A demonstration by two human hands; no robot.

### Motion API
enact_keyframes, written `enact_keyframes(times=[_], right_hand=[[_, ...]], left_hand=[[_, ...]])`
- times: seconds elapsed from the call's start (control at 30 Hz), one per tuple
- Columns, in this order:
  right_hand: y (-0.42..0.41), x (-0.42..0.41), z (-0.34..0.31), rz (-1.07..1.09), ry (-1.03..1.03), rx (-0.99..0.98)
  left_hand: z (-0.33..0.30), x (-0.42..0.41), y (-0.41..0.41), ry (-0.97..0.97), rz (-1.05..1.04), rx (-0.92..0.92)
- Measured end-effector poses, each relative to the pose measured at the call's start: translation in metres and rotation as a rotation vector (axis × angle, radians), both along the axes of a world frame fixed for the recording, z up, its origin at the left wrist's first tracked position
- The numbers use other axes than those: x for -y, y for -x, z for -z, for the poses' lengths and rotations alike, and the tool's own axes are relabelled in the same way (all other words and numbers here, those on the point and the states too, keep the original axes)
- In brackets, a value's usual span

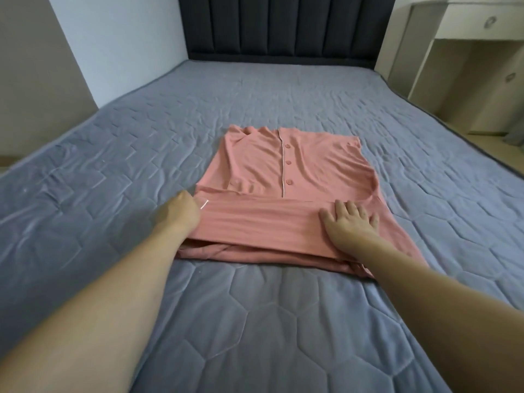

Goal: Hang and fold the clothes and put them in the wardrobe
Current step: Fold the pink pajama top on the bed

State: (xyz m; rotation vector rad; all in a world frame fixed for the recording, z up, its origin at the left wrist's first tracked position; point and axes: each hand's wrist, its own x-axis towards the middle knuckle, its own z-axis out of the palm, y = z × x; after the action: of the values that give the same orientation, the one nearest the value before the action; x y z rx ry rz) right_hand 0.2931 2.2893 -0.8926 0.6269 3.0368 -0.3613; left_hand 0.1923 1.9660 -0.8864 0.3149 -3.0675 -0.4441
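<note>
A pink button-front pajama top (286,177) lies on the bed (141,137), spread over the blue-grey quilted cover, its near part folded up over itself into a flat band. The left hand (181,211) sits at the band's left end, fingers curled at the fabric edge with its white piping; whether it actually pinches the cloth cannot be told. The right hand (350,219) lies flat on the band's right part, fingers straight and spread, pressing the fold down. Beyond both hands run three pink buttons (288,162) towards the dark padded headboard (283,26).
</note>
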Motion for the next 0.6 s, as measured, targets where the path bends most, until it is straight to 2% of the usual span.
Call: enact_keyframes(times=[0.23, 0.33, 0.4, 0.5, 0.53, 0.6], right_hand=[[-0.028, -0.038, 0.011, 0.078, 0.029, 0.017], [-0.041, -0.058, 0.023, 0.108, 0.008, 0.040], [-0.042, -0.060, 0.025, 0.107, 0.004, 0.017], [-0.044, -0.058, 0.027, 0.081, -0.027, -0.012], [-0.045, -0.058, 0.028, 0.073, -0.043, -0.007], [-0.042, -0.055, 0.027, 0.089, -0.071, 0.034]], left_hand=[[0.007, -0.018, -0.017, 0.220, -0.028, -0.171], [0.009, -0.044, -0.024, 0.284, 0.088, -0.281], [0.007, -0.054, -0.017, 0.199, 0.138, -0.186], [0.009, -0.046, -0.003, 0.032, 0.082, 0.061], [0.012, -0.039, -0.001, 0.019, 0.065, 0.058], [0.016, -0.027, 0.001, 0.140, 0.129, -0.047]])
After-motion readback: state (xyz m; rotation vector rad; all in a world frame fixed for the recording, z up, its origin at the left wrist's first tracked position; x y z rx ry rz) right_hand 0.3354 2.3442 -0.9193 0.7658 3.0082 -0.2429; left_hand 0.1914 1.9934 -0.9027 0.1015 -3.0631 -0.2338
